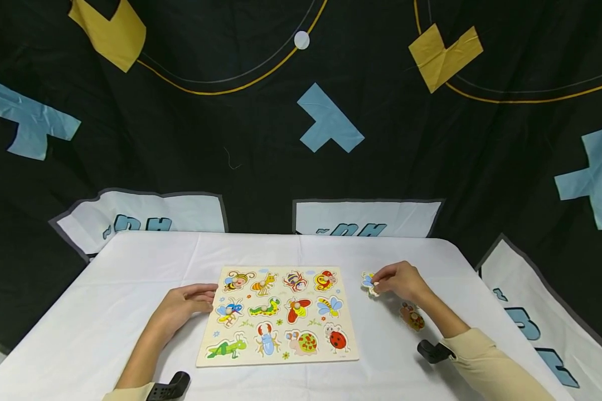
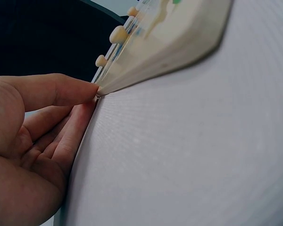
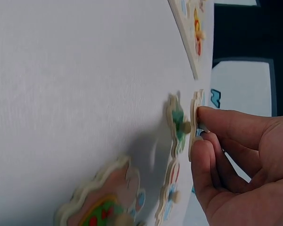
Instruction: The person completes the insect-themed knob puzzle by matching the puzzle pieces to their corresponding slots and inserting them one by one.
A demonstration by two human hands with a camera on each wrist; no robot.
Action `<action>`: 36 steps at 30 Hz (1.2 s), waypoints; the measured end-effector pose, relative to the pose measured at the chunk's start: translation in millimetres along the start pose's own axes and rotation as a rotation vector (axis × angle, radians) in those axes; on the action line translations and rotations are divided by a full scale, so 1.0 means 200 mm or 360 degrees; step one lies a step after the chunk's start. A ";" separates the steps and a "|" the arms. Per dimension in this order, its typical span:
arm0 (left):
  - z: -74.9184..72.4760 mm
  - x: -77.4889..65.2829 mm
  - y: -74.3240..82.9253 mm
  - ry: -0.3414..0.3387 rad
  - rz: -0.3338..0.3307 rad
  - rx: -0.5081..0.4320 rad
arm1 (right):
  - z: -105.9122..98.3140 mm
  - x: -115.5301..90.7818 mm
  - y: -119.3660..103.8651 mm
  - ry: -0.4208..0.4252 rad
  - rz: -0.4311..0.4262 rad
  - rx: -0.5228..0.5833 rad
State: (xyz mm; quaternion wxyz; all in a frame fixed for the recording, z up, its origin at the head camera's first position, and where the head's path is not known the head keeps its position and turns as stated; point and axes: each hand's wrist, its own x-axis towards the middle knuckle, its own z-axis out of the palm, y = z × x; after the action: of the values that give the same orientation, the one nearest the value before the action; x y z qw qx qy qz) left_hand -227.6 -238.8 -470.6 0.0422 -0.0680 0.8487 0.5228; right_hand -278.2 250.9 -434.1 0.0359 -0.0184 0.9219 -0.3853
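Observation:
My right hand (image 1: 403, 281) pinches a wooden dragonfly puzzle piece (image 1: 367, 280) with blue wings, to the right of the puzzle board (image 1: 278, 362). The right wrist view shows this piece edge-on between thumb and fingers. My left hand (image 1: 178, 309) touches the board's left edge with fairly straight fingers; in the left wrist view the fingertips (image 2: 90, 90) meet the board's corner edge. The board carries printed insects, and several have round knobs. A blue-winged dragonfly picture (image 1: 329, 306) at the board's right side shows no knob.
A snail piece (image 1: 411, 316) lies below my right hand. Close by in the right wrist view are a green piece (image 3: 175, 125) and a red-and-blue piece (image 3: 169, 193), both with knobs. A white cloth (image 1: 150, 262) covers the table; a black curtain (image 1: 261, 167) hangs behind.

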 end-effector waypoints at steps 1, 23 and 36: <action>0.00 0.00 0.00 -0.0001 -0.0001 0.0002 | 0.01 0.00 0.00 -0.0006 -0.0017 -0.0002; 0.00 0.00 -0.01 0.0010 -0.0026 -0.0014 | 0.19 -0.01 -0.14 -0.0116 -0.0245 0.0003; 0.00 0.00 0.00 0.0015 -0.0010 0.0010 | 0.26 -0.03 -0.18 -0.0215 -0.0348 0.0041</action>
State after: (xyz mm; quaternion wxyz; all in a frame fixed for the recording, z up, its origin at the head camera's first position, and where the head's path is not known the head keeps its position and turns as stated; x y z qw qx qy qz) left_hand -228.0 -239.0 -471.3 0.0401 -0.0730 0.8503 0.5197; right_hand -267.9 189.5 -443.9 0.0561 -0.1443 0.9049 -0.3964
